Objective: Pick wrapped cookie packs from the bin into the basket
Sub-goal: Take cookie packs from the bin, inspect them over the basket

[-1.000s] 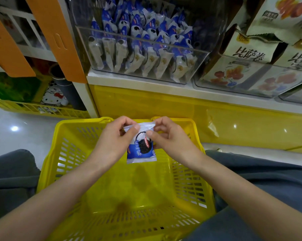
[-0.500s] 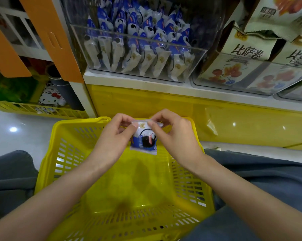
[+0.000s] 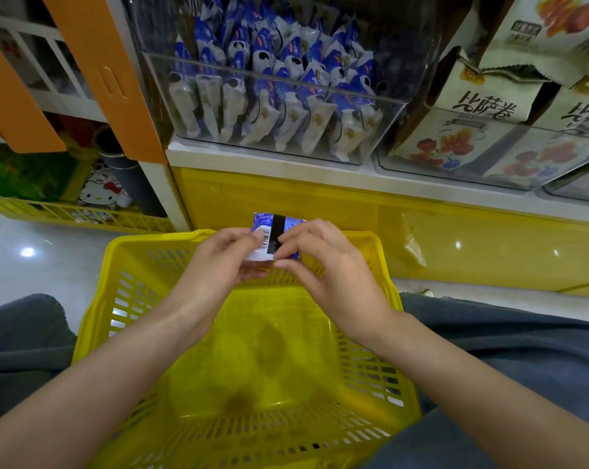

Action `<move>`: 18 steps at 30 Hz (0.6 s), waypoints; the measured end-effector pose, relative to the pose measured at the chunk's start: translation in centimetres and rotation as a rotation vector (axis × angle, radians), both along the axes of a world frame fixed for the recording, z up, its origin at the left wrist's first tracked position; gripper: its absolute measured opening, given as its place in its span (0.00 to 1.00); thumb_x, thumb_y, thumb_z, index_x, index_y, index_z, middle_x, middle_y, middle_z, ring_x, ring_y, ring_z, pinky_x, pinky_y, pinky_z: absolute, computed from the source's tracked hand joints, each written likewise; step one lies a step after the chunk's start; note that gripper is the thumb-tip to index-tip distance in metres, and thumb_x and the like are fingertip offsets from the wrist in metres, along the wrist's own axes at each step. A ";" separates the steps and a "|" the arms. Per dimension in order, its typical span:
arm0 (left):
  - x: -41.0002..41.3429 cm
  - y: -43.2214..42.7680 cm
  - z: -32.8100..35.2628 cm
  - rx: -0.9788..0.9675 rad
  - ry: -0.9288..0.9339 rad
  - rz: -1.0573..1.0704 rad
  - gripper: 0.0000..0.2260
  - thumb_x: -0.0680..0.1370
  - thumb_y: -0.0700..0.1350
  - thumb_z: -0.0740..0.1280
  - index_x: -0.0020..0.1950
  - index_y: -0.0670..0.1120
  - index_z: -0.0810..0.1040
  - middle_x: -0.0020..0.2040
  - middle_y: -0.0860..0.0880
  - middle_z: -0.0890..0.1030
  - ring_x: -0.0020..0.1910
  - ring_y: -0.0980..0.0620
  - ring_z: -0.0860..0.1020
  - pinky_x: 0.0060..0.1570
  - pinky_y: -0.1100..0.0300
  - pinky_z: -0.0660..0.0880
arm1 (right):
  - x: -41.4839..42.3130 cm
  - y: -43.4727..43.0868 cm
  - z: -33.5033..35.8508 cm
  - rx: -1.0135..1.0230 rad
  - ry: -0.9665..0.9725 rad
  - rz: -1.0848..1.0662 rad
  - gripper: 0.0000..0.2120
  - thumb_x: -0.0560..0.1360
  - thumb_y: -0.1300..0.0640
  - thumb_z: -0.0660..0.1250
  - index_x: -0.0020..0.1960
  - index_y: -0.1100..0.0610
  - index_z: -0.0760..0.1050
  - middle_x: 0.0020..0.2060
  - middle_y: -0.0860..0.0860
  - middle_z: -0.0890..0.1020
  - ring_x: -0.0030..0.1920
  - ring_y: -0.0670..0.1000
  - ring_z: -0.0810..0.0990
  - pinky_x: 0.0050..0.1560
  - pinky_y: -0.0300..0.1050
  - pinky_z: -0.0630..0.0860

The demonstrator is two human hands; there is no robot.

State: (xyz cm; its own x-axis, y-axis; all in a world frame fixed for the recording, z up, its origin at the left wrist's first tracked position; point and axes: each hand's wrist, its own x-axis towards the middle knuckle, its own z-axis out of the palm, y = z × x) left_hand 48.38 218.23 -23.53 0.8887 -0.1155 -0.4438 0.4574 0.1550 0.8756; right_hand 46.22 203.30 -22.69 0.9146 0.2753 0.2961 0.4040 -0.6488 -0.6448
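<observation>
A blue and white wrapped cookie pack (image 3: 275, 233) is held over the far rim of the yellow basket (image 3: 93, 319), its back with a barcode and a black stripe facing me. My left hand (image 3: 223, 262) pinches its left side. My right hand (image 3: 323, 265) pinches its right side. The clear bin (image 3: 381, 130) on the shelf above holds several more blue and white packs (image 3: 286, 79). No pack lies inside the basket, which sits between my knees.
Cartons with red fruit pictures (image 3: 489, 106) fill the clear bin on the right. A yellow cabinet front (image 3: 455, 238) rises behind the basket. An orange panel (image 3: 107, 72) and a low yellow crate (image 3: 66, 214) with goods stand at the left.
Both hands have lifted the pack a little and flipped it, so its barcode back now faces me instead of the cookie picture on its front.
</observation>
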 end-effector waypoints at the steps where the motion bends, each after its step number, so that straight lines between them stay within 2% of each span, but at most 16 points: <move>1: 0.0 -0.1 -0.1 0.030 -0.015 0.027 0.06 0.77 0.42 0.63 0.51 0.42 0.77 0.44 0.46 0.82 0.38 0.54 0.80 0.38 0.62 0.77 | -0.1 0.2 0.0 0.051 0.052 -0.045 0.05 0.73 0.56 0.67 0.47 0.57 0.77 0.47 0.51 0.79 0.50 0.50 0.77 0.51 0.42 0.73; 4: 0.2 -0.1 -0.2 0.103 -0.071 0.063 0.07 0.78 0.38 0.62 0.53 0.45 0.76 0.42 0.49 0.82 0.36 0.58 0.80 0.36 0.65 0.77 | 0.1 0.7 0.3 0.354 0.372 -0.282 0.08 0.76 0.56 0.65 0.53 0.53 0.70 0.46 0.46 0.77 0.46 0.40 0.76 0.47 0.38 0.75; 6: 0.1 -0.2 -0.3 0.091 -0.083 0.044 0.08 0.78 0.37 0.60 0.55 0.44 0.75 0.42 0.49 0.82 0.35 0.60 0.80 0.35 0.67 0.77 | 0.6 0.5 0.4 0.608 0.680 -0.367 0.10 0.78 0.55 0.61 0.57 0.57 0.69 0.48 0.50 0.77 0.44 0.45 0.77 0.46 0.42 0.78; 8: -0.1 -0.2 -0.3 0.079 -0.086 -0.005 0.09 0.78 0.37 0.60 0.57 0.45 0.75 0.43 0.48 0.82 0.37 0.58 0.80 0.36 0.66 0.77 | 0.8 0.3 0.6 0.751 0.887 -0.315 0.14 0.79 0.56 0.58 0.60 0.62 0.71 0.49 0.54 0.80 0.43 0.49 0.79 0.45 0.43 0.79; 10: -0.4 -0.2 -0.4 0.152 -0.164 -0.018 0.09 0.78 0.37 0.62 0.57 0.46 0.73 0.45 0.48 0.81 0.37 0.58 0.80 0.36 0.68 0.75 | 0.6 0.4 0.8 0.777 0.935 -0.244 0.14 0.79 0.57 0.58 0.59 0.64 0.73 0.48 0.55 0.81 0.42 0.48 0.80 0.42 0.40 0.80; 12: -0.6 -0.2 -0.4 0.332 -0.323 -0.016 0.12 0.76 0.37 0.65 0.56 0.49 0.70 0.47 0.53 0.79 0.40 0.59 0.77 0.38 0.69 0.74 | 0.5 0.7 0.8 0.795 0.915 -0.250 0.13 0.79 0.58 0.60 0.59 0.65 0.72 0.48 0.56 0.81 0.40 0.47 0.80 0.41 0.39 0.80; 15: -1.0 -0.3 -0.3 0.499 -0.464 -0.089 0.13 0.73 0.42 0.69 0.56 0.51 0.72 0.52 0.56 0.78 0.49 0.58 0.77 0.46 0.62 0.74 | 0.5 0.8 0.5 0.788 0.882 -0.294 0.13 0.77 0.58 0.62 0.58 0.64 0.71 0.52 0.61 0.81 0.42 0.50 0.81 0.43 0.44 0.80; 18: -1.2 -0.4 -0.3 0.512 -0.452 -0.134 0.13 0.73 0.43 0.70 0.56 0.50 0.74 0.53 0.54 0.78 0.50 0.52 0.77 0.48 0.53 0.76 | 0.3 1.0 0.4 0.793 0.878 -0.292 0.09 0.77 0.57 0.63 0.53 0.61 0.70 0.52 0.62 0.80 0.40 0.49 0.81 0.40 0.42 0.81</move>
State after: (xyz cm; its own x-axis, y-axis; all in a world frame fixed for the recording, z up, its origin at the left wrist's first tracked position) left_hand 47.14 217.82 -23.86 0.9918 -0.1116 -0.0618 0.0176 -0.3603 0.9327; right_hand 46.51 204.27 -22.31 0.8856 0.0496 -0.4617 -0.4640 0.0552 -0.8841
